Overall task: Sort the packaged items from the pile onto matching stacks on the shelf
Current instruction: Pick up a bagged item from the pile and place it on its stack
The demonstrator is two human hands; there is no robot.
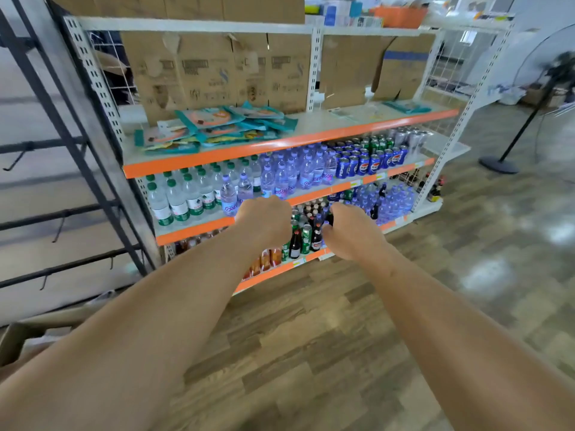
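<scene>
Clearly the shelf (311, 141) is carrying everything that matters, and its top orange-edged board is running well above both sets of fingers. The pile (214, 127) of teal packets is lying on it, up and to the left of the left hand's (264, 220) fingers, well apart from them. Two small stacks are waiting farther along the same board, up and to the right of the right hand's (354, 233) fingers: a teal stack (406, 107) and a pale stack (343, 113).

Both hands are hovering out in front with fingers tucked under the knuckles. Nothing is showing in them, yet I cannot tell whether they are gripping anything.

Judging by looks, the packets are going to feel light, flat and floppy, with slick film likely sliding when stacked. Pinching one by a sealed edge is looking safest.

Wood-pattern flooring (311, 337) is spreading below the fingers, with glare shining on it. Cardboard boxes (217, 73) are standing behind the pile, and a dark rack (62, 135) is standing far left of the fingers. Water bottles (186, 197) and cans (367, 163) are filling the boards beyond the fingers.
</scene>
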